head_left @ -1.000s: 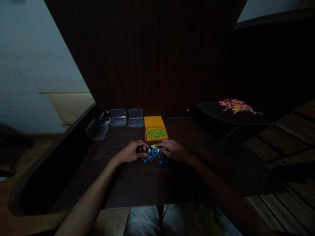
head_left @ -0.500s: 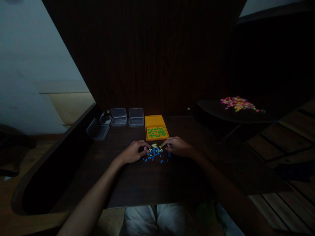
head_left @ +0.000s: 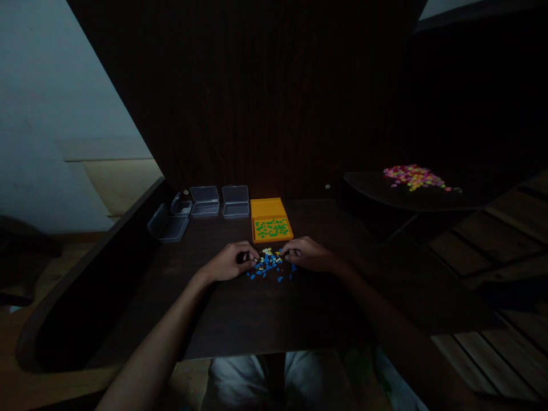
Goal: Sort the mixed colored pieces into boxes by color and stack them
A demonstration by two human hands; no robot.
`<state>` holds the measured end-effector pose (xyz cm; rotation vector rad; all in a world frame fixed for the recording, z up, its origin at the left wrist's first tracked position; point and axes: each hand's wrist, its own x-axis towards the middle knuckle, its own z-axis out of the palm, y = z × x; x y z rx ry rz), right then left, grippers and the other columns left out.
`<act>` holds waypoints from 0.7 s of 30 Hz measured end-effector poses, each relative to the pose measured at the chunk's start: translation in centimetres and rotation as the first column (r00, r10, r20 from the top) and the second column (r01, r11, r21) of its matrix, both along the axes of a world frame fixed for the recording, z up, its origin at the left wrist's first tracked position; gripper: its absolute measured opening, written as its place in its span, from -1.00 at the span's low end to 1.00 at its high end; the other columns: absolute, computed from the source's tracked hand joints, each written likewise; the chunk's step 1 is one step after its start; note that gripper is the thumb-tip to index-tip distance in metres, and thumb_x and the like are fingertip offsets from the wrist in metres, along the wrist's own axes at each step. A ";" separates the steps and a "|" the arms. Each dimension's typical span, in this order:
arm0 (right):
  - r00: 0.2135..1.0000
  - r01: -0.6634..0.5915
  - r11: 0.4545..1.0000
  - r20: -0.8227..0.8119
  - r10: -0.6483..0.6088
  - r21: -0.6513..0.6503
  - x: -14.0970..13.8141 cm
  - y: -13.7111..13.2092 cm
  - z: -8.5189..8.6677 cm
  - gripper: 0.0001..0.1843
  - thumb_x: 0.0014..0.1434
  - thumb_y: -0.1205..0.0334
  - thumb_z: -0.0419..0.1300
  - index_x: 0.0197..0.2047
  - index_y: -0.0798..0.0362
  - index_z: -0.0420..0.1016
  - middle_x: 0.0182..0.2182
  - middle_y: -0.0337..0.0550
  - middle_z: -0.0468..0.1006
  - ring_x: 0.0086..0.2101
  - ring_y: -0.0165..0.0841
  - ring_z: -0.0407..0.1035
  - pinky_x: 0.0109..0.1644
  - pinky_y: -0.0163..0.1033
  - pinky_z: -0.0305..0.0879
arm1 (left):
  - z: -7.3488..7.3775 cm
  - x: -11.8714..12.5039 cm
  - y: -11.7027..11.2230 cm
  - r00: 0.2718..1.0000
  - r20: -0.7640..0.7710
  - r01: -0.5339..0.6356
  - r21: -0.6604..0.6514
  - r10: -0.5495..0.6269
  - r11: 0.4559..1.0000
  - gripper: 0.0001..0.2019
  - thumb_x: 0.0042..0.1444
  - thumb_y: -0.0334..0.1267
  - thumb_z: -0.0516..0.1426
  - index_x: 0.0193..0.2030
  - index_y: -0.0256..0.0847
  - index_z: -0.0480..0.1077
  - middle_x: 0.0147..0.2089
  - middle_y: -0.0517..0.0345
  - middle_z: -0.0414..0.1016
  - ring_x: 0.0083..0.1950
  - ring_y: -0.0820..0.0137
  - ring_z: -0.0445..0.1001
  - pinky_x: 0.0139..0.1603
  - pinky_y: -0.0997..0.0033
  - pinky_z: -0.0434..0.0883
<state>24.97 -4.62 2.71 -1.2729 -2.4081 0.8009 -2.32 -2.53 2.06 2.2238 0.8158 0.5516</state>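
A loose heap of tiny blue and pale yellow building-brick-like pieces (head_left: 268, 262) lies on the dark tabletop between my hands. At its left side is my left hand (head_left: 234, 261), thumb and forefinger brought together at the pieces; a tiny pale spot shows at the tips, too small to name. My right hand (head_left: 307, 254) rests at the heap's right side, fingers curled and pinched near a yellow piece; whatever they hold cannot be made out. Just beyond the heap stands an open orange-yellow box (head_left: 266, 206), with many small green pieces (head_left: 272, 228) spread in its tray.
Several clear plastic cases with raised lids, such as this one (head_left: 236, 210), stand at the back left of the dark table (head_left: 252, 325). A pile of pink, red and yellow bits (head_left: 414, 177) lies on a side shelf (head_left: 372, 185) at the right. A dark panel rises behind.
My left thumb and forefinger have drawn slightly closer together at the heap's edge. My right hand has hardly moved. The view has shifted slightly.
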 end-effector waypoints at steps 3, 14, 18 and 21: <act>1.000 -0.005 1.000 -0.009 0.005 0.008 -0.1 0.0 -0.4 -0.71 0.15 0.35 0.12 -0.12 0.10 0.61 -0.29 -0.15 0.63 -0.36 -0.39 0.43 -0.26 -0.34 0.26 | 0.1 -0.1 -0.1 1.000 0.001 0.019 0.008 -0.019 1.000 -0.89 0.11 -0.28 0.18 -0.27 -0.23 0.53 -0.27 0.09 0.47 -0.30 0.42 0.41 -0.25 0.44 0.39; 0.995 -0.089 0.974 -0.030 0.097 0.208 -3.5 -2.1 -0.1 -0.71 0.24 0.35 0.11 -0.06 0.02 0.62 -0.39 -0.18 0.57 -0.41 -0.42 0.37 -0.28 -0.35 0.19 | 0.2 0.3 -0.4 0.999 -0.006 0.039 0.016 -0.039 0.999 -0.89 0.11 -0.35 0.16 -0.29 -0.21 0.54 -0.27 0.11 0.44 -0.24 0.41 0.45 -0.18 0.42 0.39; 0.988 -0.144 0.957 0.086 0.126 0.251 -4.3 -2.6 -0.5 -0.68 0.24 0.33 0.12 -0.02 -0.08 0.61 -0.33 -0.18 0.60 -0.35 -0.39 0.40 -0.28 -0.34 0.16 | 0.3 0.4 -0.4 0.999 0.000 0.040 0.009 -0.040 0.999 -0.89 0.10 -0.36 0.16 -0.30 -0.22 0.53 -0.27 0.11 0.44 -0.24 0.41 0.44 -0.18 0.42 0.38; 0.988 -0.141 0.949 0.097 0.118 0.283 -4.3 -2.7 -0.9 -0.71 0.23 0.34 0.14 -0.06 -0.07 0.62 -0.31 -0.19 0.61 -0.35 -0.39 0.41 -0.29 -0.33 0.15 | 0.3 0.4 -0.4 0.999 -0.004 0.050 0.000 -0.050 0.999 -0.89 0.10 -0.39 0.15 -0.30 -0.24 0.53 -0.26 0.10 0.44 -0.23 0.41 0.44 -0.17 0.43 0.38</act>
